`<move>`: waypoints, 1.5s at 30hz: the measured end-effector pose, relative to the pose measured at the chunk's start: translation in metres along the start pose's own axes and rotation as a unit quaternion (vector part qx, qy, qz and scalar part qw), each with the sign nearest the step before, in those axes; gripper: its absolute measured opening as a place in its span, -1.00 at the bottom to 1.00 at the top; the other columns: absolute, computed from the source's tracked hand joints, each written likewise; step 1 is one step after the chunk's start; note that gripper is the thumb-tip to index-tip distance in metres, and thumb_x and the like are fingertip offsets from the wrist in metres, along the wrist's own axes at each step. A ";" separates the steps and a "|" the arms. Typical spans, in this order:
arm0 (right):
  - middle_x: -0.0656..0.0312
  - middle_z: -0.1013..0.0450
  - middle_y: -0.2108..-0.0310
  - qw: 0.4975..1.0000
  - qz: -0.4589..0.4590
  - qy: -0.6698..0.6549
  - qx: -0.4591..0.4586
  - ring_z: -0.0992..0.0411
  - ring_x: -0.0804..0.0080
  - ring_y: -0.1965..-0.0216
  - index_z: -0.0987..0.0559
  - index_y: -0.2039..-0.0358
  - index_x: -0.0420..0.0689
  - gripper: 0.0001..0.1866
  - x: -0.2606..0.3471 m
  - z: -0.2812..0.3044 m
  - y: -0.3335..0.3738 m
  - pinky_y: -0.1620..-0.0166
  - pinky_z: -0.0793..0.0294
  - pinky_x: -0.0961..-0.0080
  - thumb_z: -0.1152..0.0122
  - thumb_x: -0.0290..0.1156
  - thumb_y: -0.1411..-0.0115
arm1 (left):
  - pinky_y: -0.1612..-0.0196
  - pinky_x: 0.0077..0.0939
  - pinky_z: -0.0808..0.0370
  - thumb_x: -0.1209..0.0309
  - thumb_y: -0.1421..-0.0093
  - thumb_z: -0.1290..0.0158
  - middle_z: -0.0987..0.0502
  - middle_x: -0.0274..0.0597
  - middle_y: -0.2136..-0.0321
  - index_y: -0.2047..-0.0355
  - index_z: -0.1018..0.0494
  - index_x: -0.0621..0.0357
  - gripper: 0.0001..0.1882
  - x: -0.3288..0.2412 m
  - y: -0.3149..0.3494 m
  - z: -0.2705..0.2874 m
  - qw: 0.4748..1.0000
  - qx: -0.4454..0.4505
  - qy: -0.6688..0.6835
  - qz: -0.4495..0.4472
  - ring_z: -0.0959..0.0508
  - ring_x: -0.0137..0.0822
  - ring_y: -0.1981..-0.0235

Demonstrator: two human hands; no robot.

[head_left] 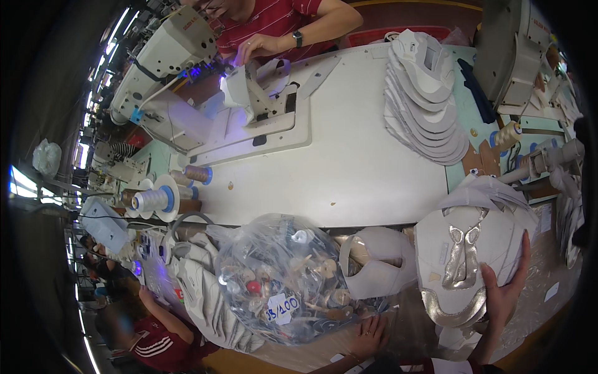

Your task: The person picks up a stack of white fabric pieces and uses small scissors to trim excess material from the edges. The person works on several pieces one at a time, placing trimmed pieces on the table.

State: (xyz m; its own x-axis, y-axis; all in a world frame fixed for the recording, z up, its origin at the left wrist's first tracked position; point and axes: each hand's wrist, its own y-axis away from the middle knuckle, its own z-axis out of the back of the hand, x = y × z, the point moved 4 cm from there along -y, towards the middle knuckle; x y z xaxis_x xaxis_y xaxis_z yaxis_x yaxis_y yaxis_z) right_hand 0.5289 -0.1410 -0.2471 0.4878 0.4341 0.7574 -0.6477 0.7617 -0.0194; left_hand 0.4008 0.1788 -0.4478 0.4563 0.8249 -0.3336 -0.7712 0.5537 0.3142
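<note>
White and metallic-silver shoe upper [458,265] is at the right end of the near bench, silver band toward the wearer. Right hand [500,302] is on its right side: thumb laid over the face, index finger stretched along the edge, wide V between them. Other fingers hidden, so can't tell if it's pinching from below. More white pieces [492,192] lie just behind that upper, partly covered by it.

Left hand [372,336] is palm down near the bench edge, fingers slightly parted and a bit bent, nothing visible in it. Nearest to it: clear plastic bag [280,249], bulging with small mixed parts (one bright red, easy to spot) and carrying a handwritten white tag [283,308]. Plain white upper [381,280] sits between bag and silver-trimmed one. Grey-white stack [208,299] leans left of the bag.

Across the white table [349,168]: sewing machine [159,106] at left, lamp lit, co-worker's hand [260,47] up by its head, watch on the wrist. Fanned stack of uppers [423,118] toward the far right. White thread cone [151,201] stands at the table's left end.
</note>
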 end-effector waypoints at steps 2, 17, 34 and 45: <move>0.09 -0.12 -0.28 1.000 0.014 0.008 0.000 -0.08 0.09 -0.28 -0.15 -0.30 -0.07 0.00 -0.003 0.001 -0.002 -0.32 0.01 0.18 -0.44 -0.25 0.17 | -0.23 0.05 -0.03 0.01 -0.14 -0.04 -0.24 -0.02 -0.21 -0.17 -0.29 0.03 -0.36 -0.001 0.000 -0.002 1.000 0.002 -0.005 0.004 -0.23 -0.05 -0.21; 0.02 -0.12 -0.28 0.999 0.050 0.018 0.010 -0.07 0.06 -0.29 -0.13 -0.30 -0.14 -0.06 -0.011 0.004 -0.002 -0.30 0.02 0.15 -0.37 -0.10 0.02 | -0.27 -0.07 0.00 0.01 -0.23 0.06 -0.17 -0.11 -0.26 -0.27 -0.17 -0.05 -0.36 -0.002 0.001 0.000 0.996 -0.058 0.060 0.018 -0.21 -0.15 -0.25; 0.00 -0.14 -0.25 0.999 0.046 -0.001 0.014 -0.10 0.04 -0.27 -0.15 -0.29 -0.15 -0.10 -0.013 0.005 -0.002 -0.29 -0.01 0.16 -0.37 -0.21 0.03 | -0.25 -0.07 -0.03 0.00 -0.21 0.04 -0.21 -0.10 -0.24 -0.25 -0.20 -0.01 -0.35 -0.002 -0.001 0.004 0.999 -0.042 0.022 0.016 -0.25 -0.17 -0.22; -0.01 -0.17 -0.21 0.999 0.026 -0.021 0.010 -0.15 0.05 -0.23 -0.17 -0.28 -0.12 -0.11 -0.008 0.005 0.000 -0.26 -0.08 0.18 -0.38 -0.18 0.02 | -0.25 0.02 0.00 0.00 -0.17 0.01 -0.19 -0.06 -0.25 -0.22 -0.23 -0.01 -0.35 -0.002 0.003 0.001 0.999 -0.037 0.033 0.017 -0.21 -0.07 -0.24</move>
State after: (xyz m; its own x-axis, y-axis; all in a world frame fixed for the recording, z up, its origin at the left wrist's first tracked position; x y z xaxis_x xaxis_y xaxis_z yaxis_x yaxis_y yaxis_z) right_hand 0.5219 -0.1475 -0.2498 0.4291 0.4516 0.7822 -0.6825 0.7294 -0.0467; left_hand 0.3983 0.1791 -0.4453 0.4003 0.8324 -0.3831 -0.8174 0.5134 0.2613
